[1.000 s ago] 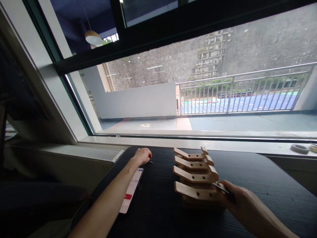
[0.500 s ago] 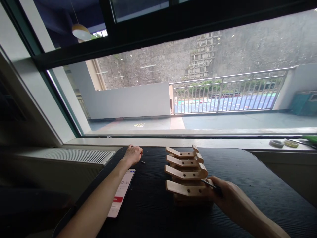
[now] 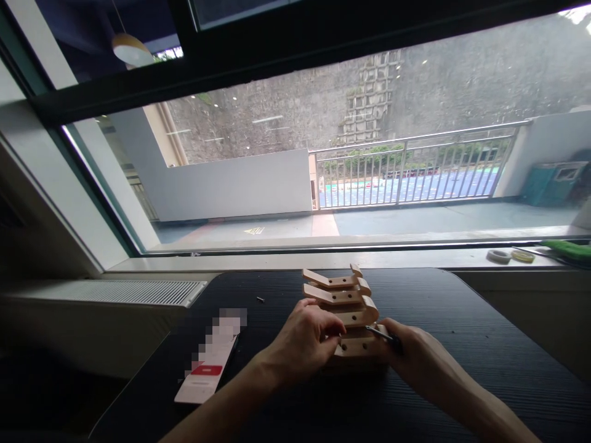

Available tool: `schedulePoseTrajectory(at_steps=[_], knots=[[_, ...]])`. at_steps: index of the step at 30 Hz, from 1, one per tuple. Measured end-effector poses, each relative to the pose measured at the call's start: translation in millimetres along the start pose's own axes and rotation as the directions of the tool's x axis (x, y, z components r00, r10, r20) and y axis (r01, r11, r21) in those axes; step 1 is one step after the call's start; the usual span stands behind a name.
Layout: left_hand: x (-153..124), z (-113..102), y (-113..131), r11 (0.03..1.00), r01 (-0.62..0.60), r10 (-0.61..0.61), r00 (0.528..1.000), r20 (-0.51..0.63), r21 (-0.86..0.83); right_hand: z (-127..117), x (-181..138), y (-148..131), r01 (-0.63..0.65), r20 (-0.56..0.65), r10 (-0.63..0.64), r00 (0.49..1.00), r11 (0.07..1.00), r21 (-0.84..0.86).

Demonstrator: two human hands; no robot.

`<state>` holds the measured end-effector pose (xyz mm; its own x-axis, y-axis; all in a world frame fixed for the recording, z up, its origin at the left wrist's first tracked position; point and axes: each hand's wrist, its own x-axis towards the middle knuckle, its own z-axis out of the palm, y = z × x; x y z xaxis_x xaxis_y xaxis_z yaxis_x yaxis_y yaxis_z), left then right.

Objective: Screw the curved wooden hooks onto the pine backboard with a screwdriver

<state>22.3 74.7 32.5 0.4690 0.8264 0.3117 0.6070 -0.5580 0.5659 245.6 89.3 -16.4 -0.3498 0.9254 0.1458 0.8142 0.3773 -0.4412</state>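
In front of me on the table is a wooden rack (image 3: 360,349) made of several bent slats, each with dark screw holes. My left hand (image 3: 314,332) is over the left part of its front slats. Its thumb and fingertips are pinched together by a hole in the nearest slat; what they hold is too small to make out. At the right end of the rack, my right hand (image 3: 410,344) grips a screwdriver (image 3: 385,336), its metal shaft pointing left across the slats. A small screw (image 3: 260,299) lies on the table behind my left hand.
A phone (image 3: 207,363) lies left of the rack. The black table (image 3: 443,307) meets a windowsill (image 3: 258,263), where two tape rolls (image 3: 499,256) and a green item (image 3: 566,249) sit at the right. A radiator (image 3: 152,292) stands at the left.
My left hand has moved from the far left of the table, near the screw, rightward and closer to the rack's front slats. My right hand still holds the screwdriver beside the rack.
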Motion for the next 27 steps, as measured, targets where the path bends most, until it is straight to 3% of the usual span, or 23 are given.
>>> schedulePoseTrajectory(at_steps=[7,20,27], knots=[[5.5,12.5,-5.9,0.991,-0.031,0.028,0.999,0.029,0.130,-1.9,-1.0,-3.2,-0.008,-0.014,0.008,1.000,1.000,-0.011],[4.7,14.6,-2.4,0.942,-0.128,0.092,0.988,0.128,0.309,-3.9,-1.1,-5.1,-0.009,-0.010,0.009,1.000,1.000,0.013],[1.8,12.3,1.9,0.944,-0.157,0.120,0.982,0.144,0.288,-3.4,-0.1,-6.3,-0.046,0.004,0.046,0.999,0.999,0.018]])
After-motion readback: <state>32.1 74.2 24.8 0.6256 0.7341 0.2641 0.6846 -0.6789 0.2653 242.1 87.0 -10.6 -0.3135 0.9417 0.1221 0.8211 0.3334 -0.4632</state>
